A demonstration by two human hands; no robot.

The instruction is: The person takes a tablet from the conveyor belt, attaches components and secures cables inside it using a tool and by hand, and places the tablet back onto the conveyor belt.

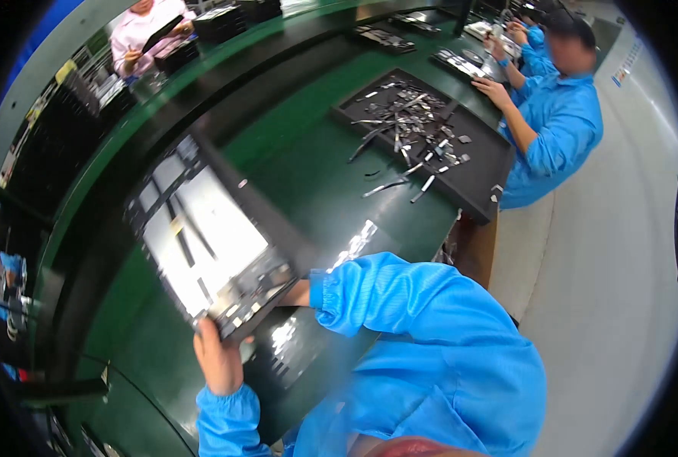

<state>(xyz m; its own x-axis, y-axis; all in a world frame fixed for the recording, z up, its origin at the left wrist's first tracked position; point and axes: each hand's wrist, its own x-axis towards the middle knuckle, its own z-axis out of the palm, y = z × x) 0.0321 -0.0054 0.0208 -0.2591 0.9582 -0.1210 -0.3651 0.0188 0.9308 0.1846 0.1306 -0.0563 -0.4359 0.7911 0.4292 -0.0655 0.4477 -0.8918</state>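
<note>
An opened tablet, its silvery batteries, dark ribbon cables and circuit board bare, is tilted over the left part of the green bench. My left hand grips its near corner, thumb on the top side and the other fingers partly under it. My right hand reaches in at the tablet's right near edge. Its fingers are hidden behind the device, so their hold does not show. Along the tablet's far right side lies a flat black tray, partly covered by the tablet and slightly blurred.
A black divided tray of loose ribbon cables and small parts lies ahead right, some hanging over its rim. Bubble-like clear packaging is on the bench. A blue-clad co-worker sits at right; a pink-clad person is across.
</note>
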